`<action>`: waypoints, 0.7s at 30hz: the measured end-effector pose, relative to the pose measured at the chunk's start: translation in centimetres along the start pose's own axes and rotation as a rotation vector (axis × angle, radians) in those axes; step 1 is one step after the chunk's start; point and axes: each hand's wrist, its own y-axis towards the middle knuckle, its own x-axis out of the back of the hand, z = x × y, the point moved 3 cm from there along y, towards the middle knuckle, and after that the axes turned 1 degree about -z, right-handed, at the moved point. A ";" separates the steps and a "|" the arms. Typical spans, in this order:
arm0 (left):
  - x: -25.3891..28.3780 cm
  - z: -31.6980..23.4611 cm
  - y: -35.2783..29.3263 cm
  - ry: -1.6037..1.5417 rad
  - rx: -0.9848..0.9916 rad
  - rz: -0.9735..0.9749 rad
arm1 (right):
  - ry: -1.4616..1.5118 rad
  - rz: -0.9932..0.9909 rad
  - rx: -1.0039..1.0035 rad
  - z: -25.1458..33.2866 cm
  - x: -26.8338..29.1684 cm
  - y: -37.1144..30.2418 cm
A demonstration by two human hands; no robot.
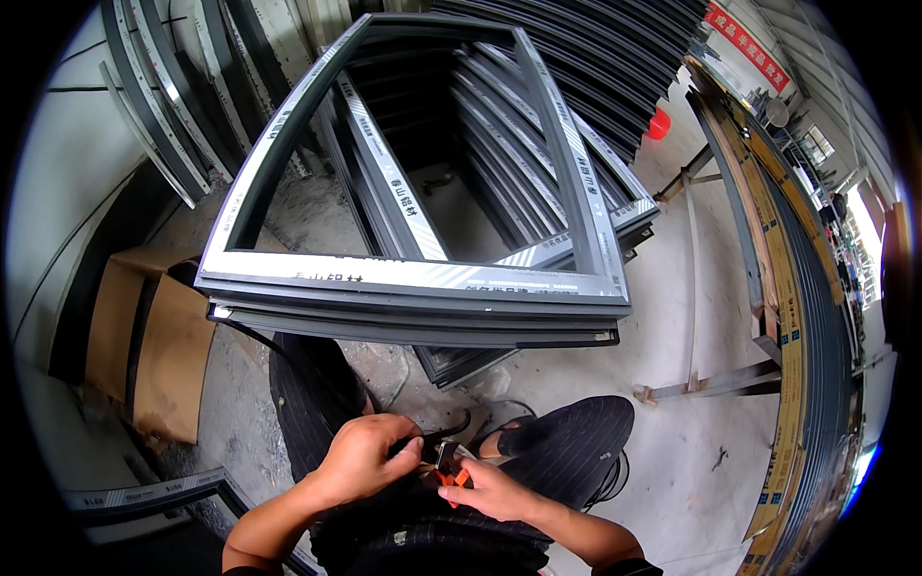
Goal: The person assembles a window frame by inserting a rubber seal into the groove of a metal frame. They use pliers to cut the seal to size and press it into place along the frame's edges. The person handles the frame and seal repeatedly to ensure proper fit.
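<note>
Low over my lap, my left hand [370, 457] is closed, thumb against fingers, on a dark strip [449, 430] that looks like flexible rubber. One end of the strip curves up past my fingertips. Just to the right, my right hand [495, 492] grips a hand cutter [449, 476] by its orange handles. The dark metal jaws sit close to my left fingertips; whether they touch the strip I cannot tell. In front of my knees lies a grey metal window frame [423, 272] with printed white film, on top of a stack of similar frames [394, 182].
An open cardboard box [173, 360] stands at the left. Long dark profiles [226, 86] lean behind it, and another frame [144, 494] lies at the lower left. On the right is a rack [715, 384] with long wrapped profiles [792, 384]. Debris dots the concrete floor [663, 451].
</note>
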 end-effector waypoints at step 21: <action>1.1 0.1 -0.2 0.112 -0.027 0.259 | -0.096 -0.060 0.076 0.3 -0.9 1.3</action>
